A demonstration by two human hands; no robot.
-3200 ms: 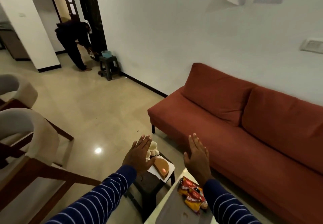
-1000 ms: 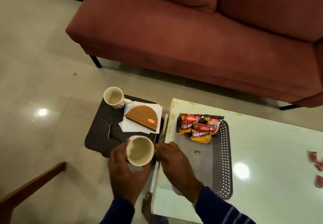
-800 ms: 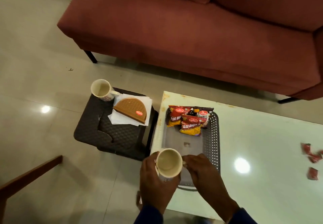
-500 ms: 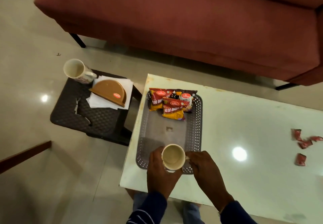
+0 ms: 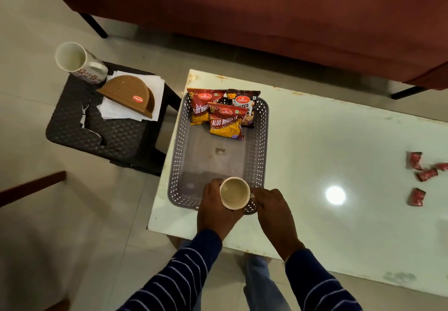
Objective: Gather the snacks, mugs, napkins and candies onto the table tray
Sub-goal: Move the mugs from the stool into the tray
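A cream mug (image 5: 234,192) is held upright over the near end of the grey perforated tray (image 5: 178,155). My left hand (image 5: 215,210) wraps its body and my right hand (image 5: 271,210) pinches its handle. Three snack packets (image 5: 221,113) lie at the tray's far end. A second mug (image 5: 77,62) stands on the dark stool (image 5: 114,138) to the left, beside a brown napkin holder (image 5: 128,96) lying on white napkins (image 5: 150,85). Several red candies (image 5: 421,175) lie on the white table (image 5: 339,141) at the right.
A red sofa (image 5: 266,7) runs along the far side of the table. A dark wooden chair part (image 5: 31,187) shows at the left edge over the tiled floor. My legs are below the table's near edge.
Both hands lifted the cream mug from the stool and carried it right, over the tray's near end. The view has tilted down and shifted right.
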